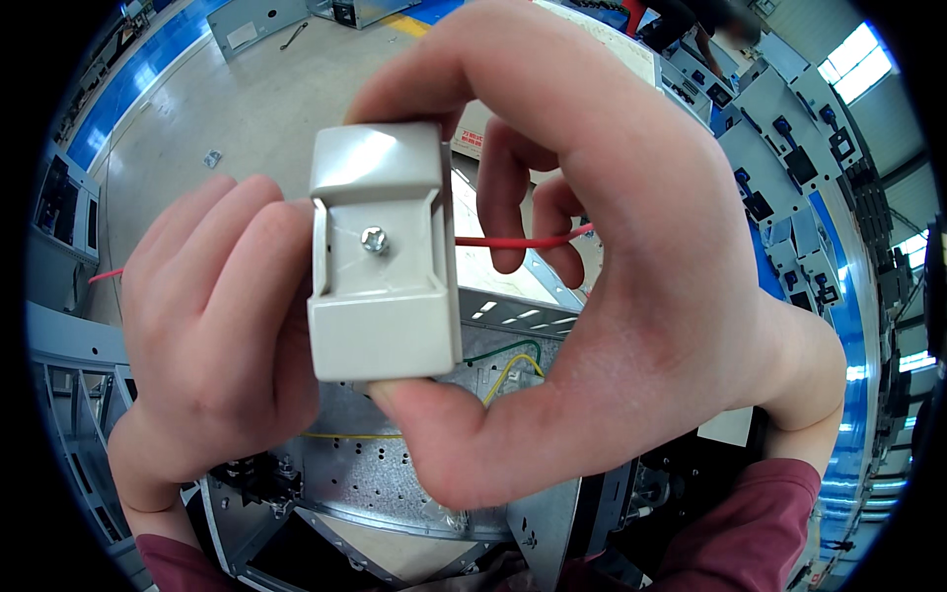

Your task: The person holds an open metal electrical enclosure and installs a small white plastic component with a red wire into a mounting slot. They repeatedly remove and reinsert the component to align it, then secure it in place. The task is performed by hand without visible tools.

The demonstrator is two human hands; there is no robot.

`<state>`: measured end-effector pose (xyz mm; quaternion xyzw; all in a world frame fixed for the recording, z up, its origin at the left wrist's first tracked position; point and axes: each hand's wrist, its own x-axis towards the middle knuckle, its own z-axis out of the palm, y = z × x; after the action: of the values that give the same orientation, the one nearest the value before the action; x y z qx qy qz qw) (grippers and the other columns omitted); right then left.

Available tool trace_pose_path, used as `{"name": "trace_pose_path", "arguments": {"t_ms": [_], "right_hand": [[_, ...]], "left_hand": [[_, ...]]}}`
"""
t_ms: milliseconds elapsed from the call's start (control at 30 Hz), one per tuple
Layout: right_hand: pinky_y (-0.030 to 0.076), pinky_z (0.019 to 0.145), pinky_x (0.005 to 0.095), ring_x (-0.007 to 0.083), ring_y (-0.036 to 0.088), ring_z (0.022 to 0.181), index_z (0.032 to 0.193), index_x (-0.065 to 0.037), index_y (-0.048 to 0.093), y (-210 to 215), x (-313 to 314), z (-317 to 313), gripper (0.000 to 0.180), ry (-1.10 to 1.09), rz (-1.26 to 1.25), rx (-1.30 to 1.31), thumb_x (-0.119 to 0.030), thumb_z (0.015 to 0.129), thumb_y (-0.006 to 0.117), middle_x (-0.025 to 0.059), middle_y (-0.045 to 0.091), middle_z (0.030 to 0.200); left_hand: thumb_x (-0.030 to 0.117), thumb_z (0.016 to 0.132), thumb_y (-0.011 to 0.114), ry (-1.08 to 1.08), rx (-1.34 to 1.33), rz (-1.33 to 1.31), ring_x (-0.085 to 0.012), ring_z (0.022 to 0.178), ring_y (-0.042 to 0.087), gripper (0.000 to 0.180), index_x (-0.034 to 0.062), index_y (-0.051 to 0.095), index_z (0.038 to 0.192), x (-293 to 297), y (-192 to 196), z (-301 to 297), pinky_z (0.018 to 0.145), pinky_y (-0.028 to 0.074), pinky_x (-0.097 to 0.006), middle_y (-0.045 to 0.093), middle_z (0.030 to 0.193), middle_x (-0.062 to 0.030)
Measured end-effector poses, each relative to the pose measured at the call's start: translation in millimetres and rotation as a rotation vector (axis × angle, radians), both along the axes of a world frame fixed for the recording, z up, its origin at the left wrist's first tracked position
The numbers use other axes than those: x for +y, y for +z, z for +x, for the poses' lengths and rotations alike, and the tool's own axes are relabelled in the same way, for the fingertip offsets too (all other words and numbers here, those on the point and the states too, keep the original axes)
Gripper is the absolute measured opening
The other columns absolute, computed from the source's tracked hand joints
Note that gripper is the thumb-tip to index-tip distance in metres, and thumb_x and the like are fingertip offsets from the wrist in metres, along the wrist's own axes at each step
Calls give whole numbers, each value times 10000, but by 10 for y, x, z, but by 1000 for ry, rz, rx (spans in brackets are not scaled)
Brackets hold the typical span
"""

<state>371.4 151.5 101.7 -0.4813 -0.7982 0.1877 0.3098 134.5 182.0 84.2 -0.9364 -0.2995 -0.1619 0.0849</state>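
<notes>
A cream-white plastic housing (380, 340) with a recessed middle is held up close in front of me. A cross-head screw (374, 240) sits in the centre of the recess. My right hand (641, 227) grips the housing, curled fingers at its top edge and thumb under its bottom edge. A red wire (513, 242) runs from behind the housing toward the right hand's palm. My left hand (222, 316) is closed against the housing's left side, fingertips hidden. Red wire also comes out to the left of this hand, so its fingers appear closed on the wire.
Below lies a perforated metal cabinet frame (370, 474) with green and yellow wires (513, 365). Grey metal panels with black parts (789, 148) stand at the right. Another person (705, 30) is at the far right. A grey cabinet (64, 212) stands at the left.
</notes>
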Motion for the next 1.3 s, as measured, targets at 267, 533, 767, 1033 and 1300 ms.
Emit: {"name": "trace_pose_path", "arguments": {"t_ms": [267,533,767,1033,1300], "right_hand": [[492,690,291,181,604,898,1339,31,569,2,8,0,784,0,1,-1,-245,731,979,118,582,1183],[487,675,285,169,599,887,1339,24,569,8,9,3,785,3,2,2,-238,728,986,109,579,1179],[483,662,279,159,594,876,1338,18,570,21,16,1,786,1,1,-5,-232,725,992,102,576,1176],[478,647,272,147,589,864,1338,12,570,22,23,18,787,2,2,-8,-225,722,1000,93,572,1173],[474,632,265,136,585,853,1338,5,570,26,24,16,789,4,4,-5,-217,719,1007,84,569,1170]], "left_hand": [[133,862,783,11,41,-15,-548,1196,675,596,-163,596,1344,-16,2,-34,1043,541,-563,673,1362,-332],[127,865,781,44,56,-60,-551,1205,671,567,-162,613,1323,-2,28,-36,1055,535,-570,665,1372,-335],[129,856,798,59,31,-18,-552,1244,660,591,-158,617,1341,-11,-28,-63,1096,517,-580,663,1375,-341],[130,849,802,55,32,-13,-553,1233,663,588,-160,621,1327,-11,-28,-45,1089,521,-583,664,1371,-341],[132,840,802,37,25,-40,-556,1192,671,587,-167,619,1310,1,-1,-33,1056,534,-578,666,1349,-344]]}}
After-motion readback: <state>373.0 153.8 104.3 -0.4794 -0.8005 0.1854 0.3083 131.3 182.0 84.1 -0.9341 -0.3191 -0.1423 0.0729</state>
